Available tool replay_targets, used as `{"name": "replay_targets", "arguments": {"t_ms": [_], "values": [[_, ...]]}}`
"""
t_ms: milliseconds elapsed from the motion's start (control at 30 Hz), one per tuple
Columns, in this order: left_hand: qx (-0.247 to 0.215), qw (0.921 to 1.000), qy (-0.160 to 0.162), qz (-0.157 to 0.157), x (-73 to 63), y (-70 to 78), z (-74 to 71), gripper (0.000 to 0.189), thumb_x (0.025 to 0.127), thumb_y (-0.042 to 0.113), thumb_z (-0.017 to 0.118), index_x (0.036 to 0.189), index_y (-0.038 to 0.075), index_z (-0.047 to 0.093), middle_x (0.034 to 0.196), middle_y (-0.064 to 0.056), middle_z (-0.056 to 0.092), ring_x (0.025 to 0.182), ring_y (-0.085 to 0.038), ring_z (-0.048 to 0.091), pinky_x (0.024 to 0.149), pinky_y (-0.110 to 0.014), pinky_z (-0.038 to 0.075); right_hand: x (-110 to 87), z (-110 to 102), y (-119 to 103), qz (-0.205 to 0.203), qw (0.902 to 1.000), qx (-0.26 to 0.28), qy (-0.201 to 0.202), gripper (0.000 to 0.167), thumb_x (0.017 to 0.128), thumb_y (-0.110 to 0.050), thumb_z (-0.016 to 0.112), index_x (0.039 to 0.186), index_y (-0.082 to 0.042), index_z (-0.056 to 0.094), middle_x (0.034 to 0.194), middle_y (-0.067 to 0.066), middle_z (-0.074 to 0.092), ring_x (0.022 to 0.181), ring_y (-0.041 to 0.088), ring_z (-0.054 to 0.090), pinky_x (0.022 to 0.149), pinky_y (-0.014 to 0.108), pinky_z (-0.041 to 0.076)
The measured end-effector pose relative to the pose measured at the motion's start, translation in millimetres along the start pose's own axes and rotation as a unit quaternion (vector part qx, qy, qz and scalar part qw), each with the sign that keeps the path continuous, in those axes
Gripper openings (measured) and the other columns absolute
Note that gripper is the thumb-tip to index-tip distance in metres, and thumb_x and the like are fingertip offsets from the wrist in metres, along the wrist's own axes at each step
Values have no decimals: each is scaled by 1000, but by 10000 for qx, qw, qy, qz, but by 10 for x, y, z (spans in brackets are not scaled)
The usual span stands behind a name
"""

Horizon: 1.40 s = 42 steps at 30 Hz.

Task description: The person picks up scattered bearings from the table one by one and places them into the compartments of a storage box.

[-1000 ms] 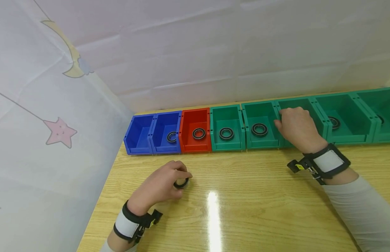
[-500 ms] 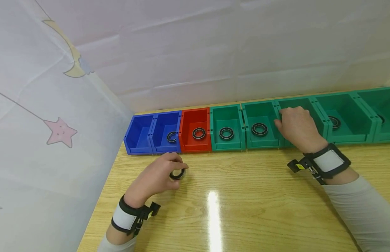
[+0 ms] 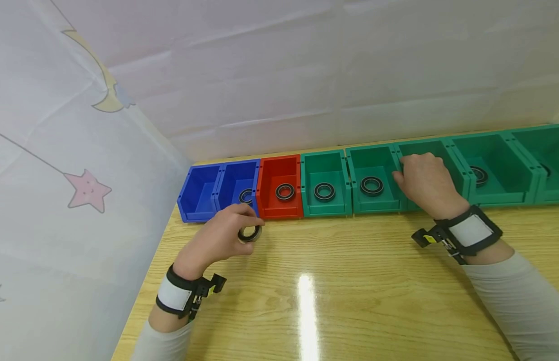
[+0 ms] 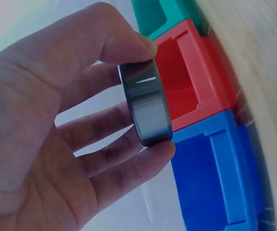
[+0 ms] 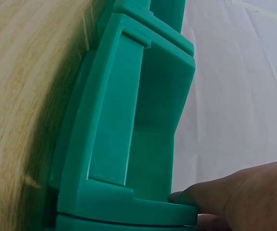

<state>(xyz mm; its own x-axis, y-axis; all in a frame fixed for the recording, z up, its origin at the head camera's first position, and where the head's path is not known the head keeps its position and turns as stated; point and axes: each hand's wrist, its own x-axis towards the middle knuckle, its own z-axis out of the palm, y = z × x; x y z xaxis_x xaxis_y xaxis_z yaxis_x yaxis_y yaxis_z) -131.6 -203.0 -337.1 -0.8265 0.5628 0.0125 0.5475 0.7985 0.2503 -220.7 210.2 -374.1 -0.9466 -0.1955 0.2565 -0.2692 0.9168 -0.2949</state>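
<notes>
In the head view my left hand (image 3: pixel 218 236) pinches a ball bearing (image 3: pixel 248 240) just in front of the blue bins. The left wrist view shows the bearing (image 4: pixel 147 107) edge-on, a smooth steel ring between thumb and fingertips. Beyond it stand a red bin (image 4: pixel 214 82) and a blue bin (image 4: pixel 225 168). My right hand (image 3: pixel 427 181) grips the side rim of a green bin (image 3: pixel 424 147) in the row. In the right wrist view, the thumb of my right hand (image 5: pixel 246 195) lies over the rim of the green bin (image 5: pixel 112 110); its other fingers are mostly hidden.
A row of blue, red and green bins stands along the back of the wooden table (image 3: pixel 352 281). Single bearings lie in several, including the red bin's bearing (image 3: pixel 278 192) and a green bin's bearing (image 3: pixel 317 192). A pale printed sheet (image 3: pixel 261 75) hangs behind.
My left hand has moved forward and slightly left with the bearing, from the open table toward the blue bins. My right hand stays where it was.
</notes>
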Motion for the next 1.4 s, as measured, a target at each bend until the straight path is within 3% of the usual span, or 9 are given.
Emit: {"name": "replay_targets", "arguments": {"t_ms": [367, 833, 1400], "values": [[135, 9995, 251, -163, 28, -96, -166, 39, 75, 9, 75, 114, 12, 75, 111, -6, 66, 98, -20, 60, 81, -34, 55, 1, -7, -10, 22, 10000, 8, -4, 26, 92, -11, 65, 73, 7, 59, 52, 8, 42, 41, 21, 47, 37, 28, 32], [143, 9971, 662, -351, 5, -325, -317, 36, 76, 8, 73, 111, 13, 76, 109, -4, 65, 94, -21, 60, 75, -33, 54, 2, -25, -13, 42, 10000, 13, -14, 27, 92, -11, 65, 72, 6, 58, 52, 8, 41, 41, 21, 46, 37, 28, 32], [-228, 9907, 1003, -893, 54, -783, -368, 40, 77, 5, 72, 116, 4, 72, 119, -15, 62, 104, -31, 58, 80, -43, 54, -4, -2, -6, 25, 10000, 1, 12, 25, 92, -11, 66, 78, 9, 62, 53, 9, 43, 42, 21, 47, 37, 28, 32]]}}
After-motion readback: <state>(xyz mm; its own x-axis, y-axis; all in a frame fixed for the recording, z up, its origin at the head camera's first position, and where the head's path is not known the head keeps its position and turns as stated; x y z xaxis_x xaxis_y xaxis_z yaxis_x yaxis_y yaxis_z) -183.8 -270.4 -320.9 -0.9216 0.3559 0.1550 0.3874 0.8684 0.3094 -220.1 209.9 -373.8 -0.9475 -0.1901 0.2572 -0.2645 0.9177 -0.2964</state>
